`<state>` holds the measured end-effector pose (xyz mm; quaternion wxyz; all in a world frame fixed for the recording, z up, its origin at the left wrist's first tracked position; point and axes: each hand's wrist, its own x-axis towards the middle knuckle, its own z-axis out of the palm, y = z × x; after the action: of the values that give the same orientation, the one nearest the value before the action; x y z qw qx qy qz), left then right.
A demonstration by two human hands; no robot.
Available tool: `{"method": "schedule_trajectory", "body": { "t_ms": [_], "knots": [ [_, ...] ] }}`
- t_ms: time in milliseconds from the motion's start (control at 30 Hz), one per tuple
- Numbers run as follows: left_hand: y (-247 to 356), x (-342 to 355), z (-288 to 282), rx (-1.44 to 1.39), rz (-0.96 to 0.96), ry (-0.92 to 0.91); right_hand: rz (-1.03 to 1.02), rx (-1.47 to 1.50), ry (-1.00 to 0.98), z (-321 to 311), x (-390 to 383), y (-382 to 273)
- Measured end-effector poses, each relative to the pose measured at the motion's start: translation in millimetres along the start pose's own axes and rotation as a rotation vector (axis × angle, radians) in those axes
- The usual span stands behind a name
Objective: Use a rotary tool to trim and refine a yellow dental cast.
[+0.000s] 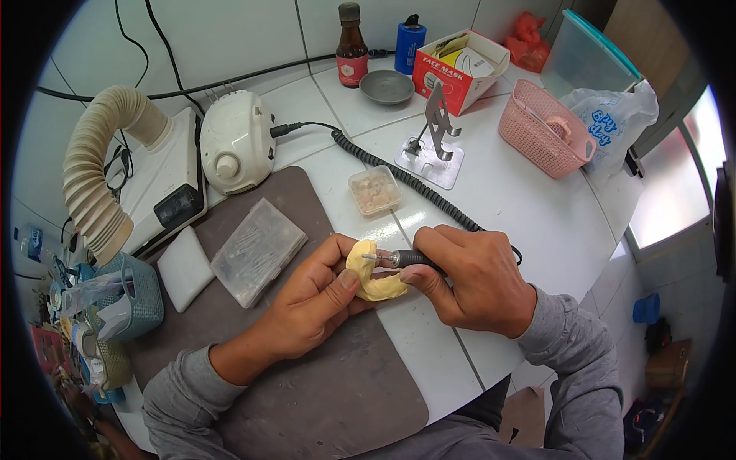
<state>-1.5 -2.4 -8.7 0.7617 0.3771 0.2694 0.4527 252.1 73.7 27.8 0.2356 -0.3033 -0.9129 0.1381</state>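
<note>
Two grips: left grip (318, 303) pinches the yellow curved piece (383, 289) between thumb and fingers; right grip (475, 280) is wrapped round the black drill pen (414, 259).
How it feels: looks light, stiff and easy to chip; best held by its thick outer side.
Yellow curved piece: above the worktop (429, 376), in the left grip, just left of the right grip.

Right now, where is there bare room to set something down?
White tiles between the silver metal stand, pink perforated basket and right hand are bare; so is the near end of the brown mat, below the left hand. Crowded: around the rounded white control unit and clear plastic box.
</note>
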Motion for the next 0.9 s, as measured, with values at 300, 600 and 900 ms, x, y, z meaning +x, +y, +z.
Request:
{"method": "schedule_trajectory", "body": {
  "t_ms": [300, 600, 900],
  "knots": [
    [4.6, 0.5, 4.7, 0.036, -0.012, 0.015, 0.034, -0.006, -0.003, 1.0, 0.1, 3.7],
    [5.0, 0.7, 4.4, 0.043, -0.014, 0.011, 0.046, -0.001, -0.020, 1.2, 0.6, 3.6],
    [2.6, 0.3, 0.6, 0.030, 0.003, -0.017, 0.036, 0.015, -0.015, 1.7, 1.1, 4.5]
  ]
}}
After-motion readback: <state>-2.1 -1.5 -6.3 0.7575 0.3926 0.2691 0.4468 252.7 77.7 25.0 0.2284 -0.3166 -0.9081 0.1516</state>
